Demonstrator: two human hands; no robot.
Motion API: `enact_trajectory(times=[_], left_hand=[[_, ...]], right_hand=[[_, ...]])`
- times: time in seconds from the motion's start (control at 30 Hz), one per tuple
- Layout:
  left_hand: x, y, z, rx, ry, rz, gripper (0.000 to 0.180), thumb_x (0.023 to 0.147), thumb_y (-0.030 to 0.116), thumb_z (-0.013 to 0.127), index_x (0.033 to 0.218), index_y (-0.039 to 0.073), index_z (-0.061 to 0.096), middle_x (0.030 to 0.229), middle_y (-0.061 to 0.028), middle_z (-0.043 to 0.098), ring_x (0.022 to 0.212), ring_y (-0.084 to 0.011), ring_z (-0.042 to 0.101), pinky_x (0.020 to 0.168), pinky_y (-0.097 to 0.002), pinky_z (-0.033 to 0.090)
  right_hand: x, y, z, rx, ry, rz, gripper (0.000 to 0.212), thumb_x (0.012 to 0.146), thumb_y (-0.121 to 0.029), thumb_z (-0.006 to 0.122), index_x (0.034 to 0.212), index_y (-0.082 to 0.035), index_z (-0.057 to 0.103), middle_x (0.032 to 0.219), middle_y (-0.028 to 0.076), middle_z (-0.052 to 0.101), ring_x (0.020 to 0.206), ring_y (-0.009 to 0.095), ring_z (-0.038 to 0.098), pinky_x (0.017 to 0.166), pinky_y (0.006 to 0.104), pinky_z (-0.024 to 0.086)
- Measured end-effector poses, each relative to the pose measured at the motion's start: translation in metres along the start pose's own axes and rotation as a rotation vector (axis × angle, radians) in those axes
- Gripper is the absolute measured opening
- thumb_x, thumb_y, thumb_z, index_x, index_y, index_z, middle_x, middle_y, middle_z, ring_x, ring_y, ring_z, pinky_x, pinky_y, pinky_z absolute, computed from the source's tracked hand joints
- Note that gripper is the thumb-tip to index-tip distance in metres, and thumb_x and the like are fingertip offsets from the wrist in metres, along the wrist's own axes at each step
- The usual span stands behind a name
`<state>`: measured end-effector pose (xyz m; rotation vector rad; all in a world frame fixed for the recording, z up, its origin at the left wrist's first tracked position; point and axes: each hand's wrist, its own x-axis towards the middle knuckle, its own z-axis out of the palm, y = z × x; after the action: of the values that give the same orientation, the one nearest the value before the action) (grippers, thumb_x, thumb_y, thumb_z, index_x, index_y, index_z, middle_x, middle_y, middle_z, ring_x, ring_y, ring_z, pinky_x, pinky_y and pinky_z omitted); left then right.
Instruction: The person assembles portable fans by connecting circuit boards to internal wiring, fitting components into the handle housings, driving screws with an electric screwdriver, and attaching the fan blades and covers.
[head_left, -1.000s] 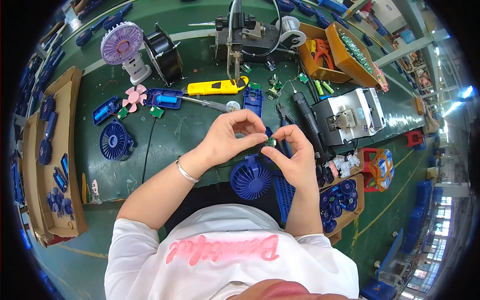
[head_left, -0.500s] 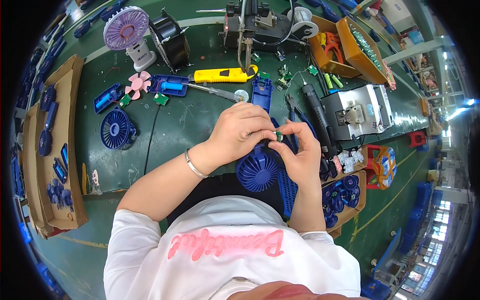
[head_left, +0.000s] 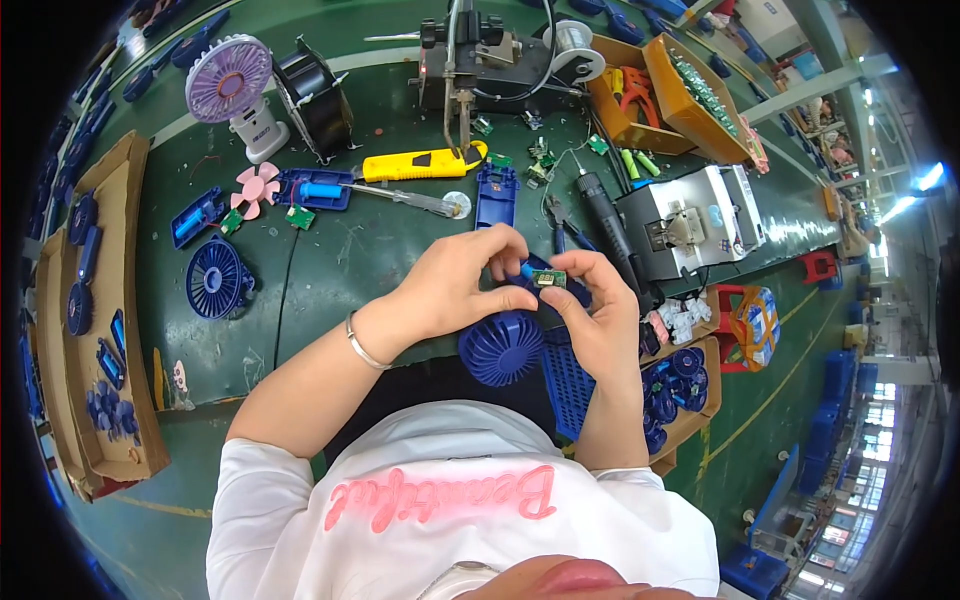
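A small green circuit board (head_left: pixel 548 279) with a pale rectangular part on its face is pinched between thumb and forefinger of my right hand (head_left: pixel 597 305). My left hand (head_left: pixel 468 277) is beside it, thumb and curled fingers apart, apparently holding nothing. Below my hands lies a blue handheld fan (head_left: pixel 502 347) with a ribbed round head at the table's near edge. Its handle part, with a bright blue cell (head_left: pixel 527 269) showing, is partly hidden behind my fingers and the board. Just beyond my left hand is an open blue handle shell (head_left: pixel 496 195).
Around the middle lie a yellow cutter knife (head_left: pixel 415 165), a screwdriver (head_left: pixel 405 198) and pliers (head_left: pixel 558 220). A soldering stand (head_left: pixel 466 115) stands behind. At right are a black-handled tool (head_left: pixel 606 220) and a white machine (head_left: pixel 665 235). A cardboard tray (head_left: pixel 120 300) flanks the left.
My left fingers have come off the circuit board and spread. The board is turned so its face shows, held by my right hand. The whole view has shifted slightly.
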<state>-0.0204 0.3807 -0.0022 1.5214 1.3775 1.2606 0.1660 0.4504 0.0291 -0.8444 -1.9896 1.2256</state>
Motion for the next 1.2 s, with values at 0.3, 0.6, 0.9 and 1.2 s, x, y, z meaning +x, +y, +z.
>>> enact_trajectory(times=[0.3,0.6,0.9,1.2], left_hand=[[0.001,0.004,-0.005,0.084,-0.332,0.016,0.072,0.062,0.037,0.087,0.114,0.005,0.050,0.084,-0.0112,0.064,0.078,-0.0255,0.063,0.076,-0.0351,0.050],[0.000,0.012,-0.001,-0.122,-0.097,0.143,0.065,0.064,0.015,0.081,0.122,0.007,0.052,0.100,-0.0119,0.064,0.093,-0.0269,0.061,0.087,-0.0375,0.047],[0.001,0.022,-0.003,0.261,0.266,0.652,0.049,0.058,-0.005,0.071,0.101,0.019,0.071,0.131,-0.0144,0.052,0.119,-0.0321,0.051,0.097,-0.0435,0.042],[0.005,0.010,0.007,-0.215,0.339,0.437,0.077,0.070,-0.017,0.052,0.141,0.009,0.040,0.153,-0.0189,0.022,0.138,-0.0333,0.034,0.106,-0.0405,0.037]], right_hand=[[-0.005,0.009,-0.019,-0.009,0.066,-0.060,0.021,0.076,-0.001,0.070,0.096,0.001,0.065,0.090,0.008,0.066,0.083,0.019,0.062,0.094,0.0344,0.045],[-0.013,-0.010,-0.035,0.036,0.269,-0.210,0.026,0.073,-0.002,0.075,0.097,0.000,0.065,0.086,0.004,0.064,0.081,0.013,0.059,0.110,0.0464,0.032],[-0.024,-0.001,-0.043,0.537,-0.141,0.155,0.072,0.083,-0.043,0.070,0.130,0.004,0.042,0.076,0.003,0.057,0.062,0.007,0.051,0.053,0.0167,0.035],[-0.015,-0.025,0.004,0.749,-0.055,0.352,0.038,0.096,-0.031,0.053,0.119,-0.001,0.052,0.086,0.005,0.059,0.051,0.009,0.043,0.046,0.0267,0.043]])
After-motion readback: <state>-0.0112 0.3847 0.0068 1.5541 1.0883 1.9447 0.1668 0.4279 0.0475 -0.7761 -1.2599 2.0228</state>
